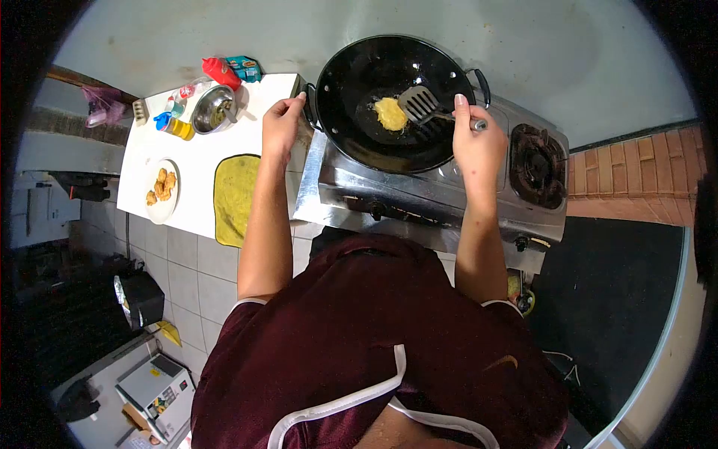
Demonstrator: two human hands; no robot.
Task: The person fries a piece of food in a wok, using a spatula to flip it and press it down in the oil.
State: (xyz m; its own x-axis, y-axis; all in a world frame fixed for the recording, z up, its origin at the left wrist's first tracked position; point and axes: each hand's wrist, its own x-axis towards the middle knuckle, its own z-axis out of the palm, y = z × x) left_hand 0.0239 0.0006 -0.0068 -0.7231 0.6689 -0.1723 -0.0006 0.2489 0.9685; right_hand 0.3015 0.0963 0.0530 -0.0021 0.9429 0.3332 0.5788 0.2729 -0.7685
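Note:
A large black wok [351,146] rests on the left side of the gas stove, tilted a little toward me. My left hand [283,123] grips its left loop handle. In my right hand [477,142] is a slotted spatula [419,103], its handle wrapped by my fingers. The spatula's slotted head lies in the wok, touching or just beside a yellow piece of frying batter [390,114]. Some oil glistens around the batter. My right hand is above the wok's right rim, close to the right loop handle [483,86].
The stove [419,196] has a second burner [537,166] on the right. On the white table [196,168] at left are a plate [160,212] of fried pieces, a metal bowl [200,120], a yellow bottle [179,129], a red bottle [219,72] and a yellow-green cloth [235,198].

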